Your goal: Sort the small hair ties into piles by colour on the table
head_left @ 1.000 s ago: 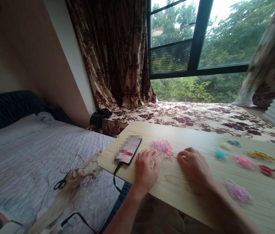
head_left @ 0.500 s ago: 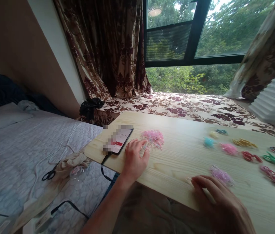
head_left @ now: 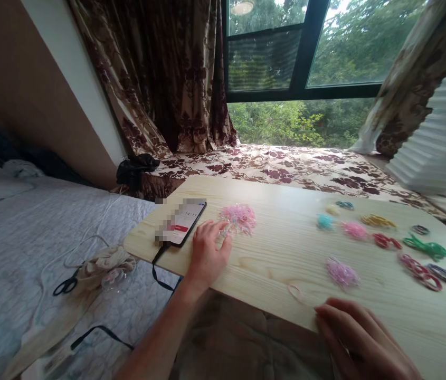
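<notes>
My left hand [head_left: 209, 256] is on the tabletop with fingers curved and thumb apart. Its fingertips reach the near left edge of a loose heap of thin pink and clear strips [head_left: 240, 217]. Low on the right, my right hand [head_left: 359, 335] is closed, index finger and thumb together at the table's front edge. Whatever may be between those fingers is hidden. A small pale pink loop [head_left: 295, 292] lies just left of it, apart from the fingers. Beyond the right hand sits a small heap of lilac-pink strips [head_left: 341, 273].
A phone [head_left: 183, 224] with a black strap lies at the left of the wooden table [head_left: 270, 253]. Bundles of coloured bands, including green ones [head_left: 424, 247] and yellow ones [head_left: 379, 220], are grouped at right. Scissors [head_left: 65, 286] and beige cloth [head_left: 106, 264] rest on the bed.
My right hand has drawn away from the small pink loop, which now shows in full on the table. The left hand stays by the pink heap. The view has shifted slightly right.
</notes>
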`<state>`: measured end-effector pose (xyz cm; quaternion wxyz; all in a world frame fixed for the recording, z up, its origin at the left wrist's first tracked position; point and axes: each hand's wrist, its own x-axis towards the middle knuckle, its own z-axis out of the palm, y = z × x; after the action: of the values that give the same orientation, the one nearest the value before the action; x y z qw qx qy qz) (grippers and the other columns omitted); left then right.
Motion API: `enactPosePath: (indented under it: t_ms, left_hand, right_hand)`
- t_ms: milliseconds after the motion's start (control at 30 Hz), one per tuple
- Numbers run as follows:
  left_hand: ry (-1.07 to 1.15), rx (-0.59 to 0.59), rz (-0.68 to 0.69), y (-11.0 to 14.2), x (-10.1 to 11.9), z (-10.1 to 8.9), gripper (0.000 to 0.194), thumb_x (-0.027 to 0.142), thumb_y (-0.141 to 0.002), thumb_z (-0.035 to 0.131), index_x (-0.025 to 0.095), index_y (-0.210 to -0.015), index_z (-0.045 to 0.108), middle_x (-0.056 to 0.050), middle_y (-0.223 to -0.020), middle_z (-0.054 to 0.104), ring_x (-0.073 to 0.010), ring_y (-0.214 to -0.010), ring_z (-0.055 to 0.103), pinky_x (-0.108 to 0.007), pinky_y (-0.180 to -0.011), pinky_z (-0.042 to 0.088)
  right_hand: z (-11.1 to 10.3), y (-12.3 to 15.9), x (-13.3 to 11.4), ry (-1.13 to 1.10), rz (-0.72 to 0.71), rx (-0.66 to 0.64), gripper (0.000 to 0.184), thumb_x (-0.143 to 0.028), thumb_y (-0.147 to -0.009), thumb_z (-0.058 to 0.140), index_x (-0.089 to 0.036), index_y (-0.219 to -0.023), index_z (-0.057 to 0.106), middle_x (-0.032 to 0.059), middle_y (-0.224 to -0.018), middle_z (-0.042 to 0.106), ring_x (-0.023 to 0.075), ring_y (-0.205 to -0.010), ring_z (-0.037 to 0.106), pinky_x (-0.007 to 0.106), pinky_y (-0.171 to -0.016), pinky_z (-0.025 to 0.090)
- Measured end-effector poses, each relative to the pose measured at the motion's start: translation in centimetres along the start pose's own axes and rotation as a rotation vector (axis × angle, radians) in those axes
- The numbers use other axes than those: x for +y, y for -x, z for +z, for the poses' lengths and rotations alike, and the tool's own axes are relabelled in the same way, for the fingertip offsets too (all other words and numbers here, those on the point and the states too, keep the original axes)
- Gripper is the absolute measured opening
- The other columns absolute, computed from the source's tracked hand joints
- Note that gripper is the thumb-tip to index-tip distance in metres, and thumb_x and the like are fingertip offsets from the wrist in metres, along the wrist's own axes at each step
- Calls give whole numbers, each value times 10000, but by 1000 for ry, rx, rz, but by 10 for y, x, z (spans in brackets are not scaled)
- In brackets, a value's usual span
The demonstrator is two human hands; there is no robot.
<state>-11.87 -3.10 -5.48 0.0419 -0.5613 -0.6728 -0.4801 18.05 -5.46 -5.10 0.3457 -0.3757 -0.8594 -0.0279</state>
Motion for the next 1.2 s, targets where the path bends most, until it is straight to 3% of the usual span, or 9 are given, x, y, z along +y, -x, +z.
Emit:
enactPosePath:
  t_ms: [267,500,733,933,1067,1200]
  left_hand:
    - [3,7,5,0,-2,1,263,174,-844,589,197,-1084,695,-85,-1061,725,-277,-1152,601,-492,-1089,463]
    - [5,7,19,0,-2,1,256,183,-851,578,192,-1078,696,-86,-1062,727,-277,-1140,605,-490,-1074,475]
    - [-3,6,13,1,-2,2,256,189,-856,576,206,-1082,695,-82,-1076,726,-275,-1151,606,-490,-1081,472]
    - [2,8,26,0,-7,5,267,231,-860,556,190,-1083,697,-101,-1068,728,-296,-1138,612,-518,-1058,486]
    - [24,23,40,0,-11,8,286,276,-864,533,174,-1070,702,-127,-1084,726,-315,-1110,622,-549,-1032,497]
    - [39,33,42,1,-15,11,308,309,-863,521,175,-1068,708,-130,-1076,727,-323,-1116,624,-562,-1045,485]
  right_hand:
    - [13,-9,-2,119,67,8,305,-494,-941,548,-297,-1086,731,56,-1090,670,215,-953,666,333,-744,523]
    - [20,-18,-18,15,260,21,395,-528,-990,420,-308,-938,744,38,-983,646,202,-906,624,368,-778,433]
    - [18,-22,-16,-57,191,20,342,-470,-1008,444,-279,-888,702,18,-910,631,184,-898,600,337,-796,418]
    - [23,-25,-11,18,66,46,294,-410,-992,488,-271,-814,675,12,-851,638,170,-824,602,302,-752,444]
    - [9,-32,17,105,128,71,393,-444,-1012,408,-259,-818,695,38,-877,662,187,-857,623,331,-789,482]
    - [-28,-61,82,222,278,12,309,-438,-962,527,-223,-832,706,75,-959,691,222,-945,648,389,-861,514]
